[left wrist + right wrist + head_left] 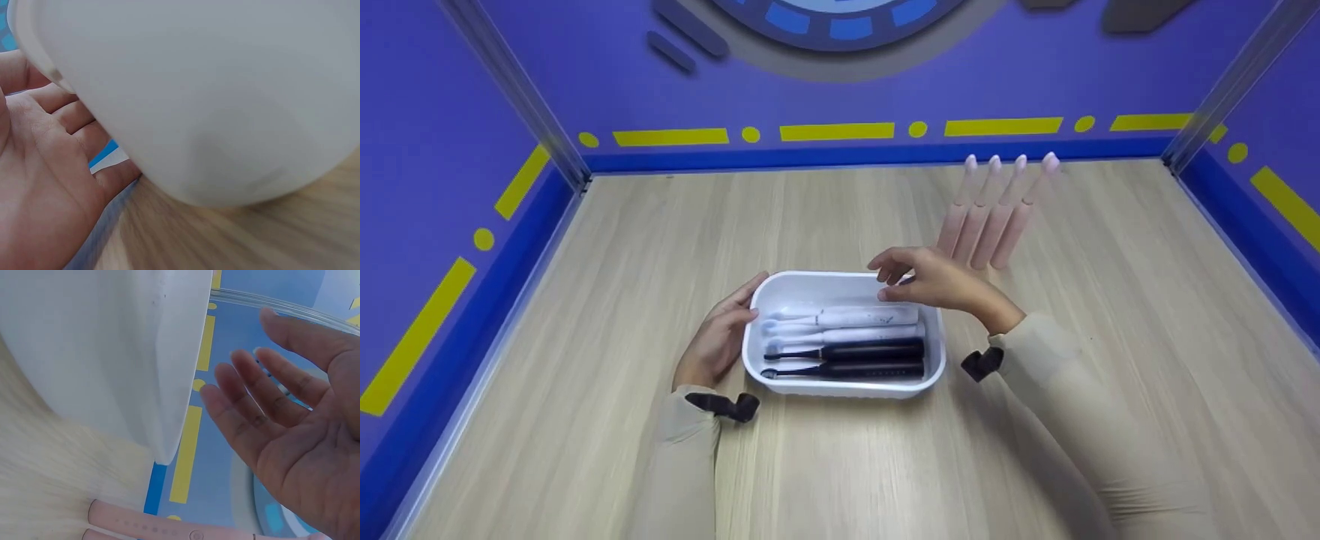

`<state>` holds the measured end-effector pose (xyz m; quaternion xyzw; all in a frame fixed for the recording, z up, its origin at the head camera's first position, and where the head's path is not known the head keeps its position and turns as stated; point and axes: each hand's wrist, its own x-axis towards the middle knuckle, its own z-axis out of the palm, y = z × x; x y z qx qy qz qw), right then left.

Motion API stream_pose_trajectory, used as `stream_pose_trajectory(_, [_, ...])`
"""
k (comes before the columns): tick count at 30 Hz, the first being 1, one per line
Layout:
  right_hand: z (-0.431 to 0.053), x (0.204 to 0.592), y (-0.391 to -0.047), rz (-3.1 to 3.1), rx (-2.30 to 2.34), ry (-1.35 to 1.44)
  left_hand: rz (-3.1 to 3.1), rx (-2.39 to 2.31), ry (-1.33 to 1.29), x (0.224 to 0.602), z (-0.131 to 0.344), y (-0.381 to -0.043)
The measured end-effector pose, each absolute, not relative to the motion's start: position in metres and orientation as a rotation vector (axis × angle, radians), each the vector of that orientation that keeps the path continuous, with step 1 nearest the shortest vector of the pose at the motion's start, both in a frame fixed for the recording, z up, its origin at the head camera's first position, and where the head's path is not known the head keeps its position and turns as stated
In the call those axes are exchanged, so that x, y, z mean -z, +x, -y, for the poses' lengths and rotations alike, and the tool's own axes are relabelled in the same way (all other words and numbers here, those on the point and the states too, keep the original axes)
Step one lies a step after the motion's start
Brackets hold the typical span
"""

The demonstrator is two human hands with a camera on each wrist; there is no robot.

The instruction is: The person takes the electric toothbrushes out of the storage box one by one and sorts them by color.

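A white plastic bin (844, 388) stands on the table, tilted a little in the head view. In it lie white electric toothbrushes (866, 317) and two black electric toothbrushes (874, 350), side by side with their heads to the left. My left hand (718, 341) grips the bin's left end, thumb at the rim and fingers along the outer wall. Over the bin's back right corner, my right hand (934, 279) hovers with loosely bent fingers. The right wrist view shows that hand (304, 416) holding nothing, beside the bin's wall (112, 343).
Several pink electric toothbrushes (1011, 234) lie in a row behind the right hand, heads toward the back wall. Blue-purple panels (840, 97) with yellow marks enclose the wood-grain table (675, 225) at the back and sides.
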<state>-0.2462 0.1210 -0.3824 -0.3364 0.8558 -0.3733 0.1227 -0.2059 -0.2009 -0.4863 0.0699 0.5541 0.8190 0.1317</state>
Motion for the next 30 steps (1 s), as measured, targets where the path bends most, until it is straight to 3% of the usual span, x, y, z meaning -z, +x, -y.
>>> stream_pose_trajectory(30, [-0.094, 0.376, -0.253, -2.391, 0.638, -0.911, -1.598, -2.399, 0.224, 0.487, 0.201, -0.205])
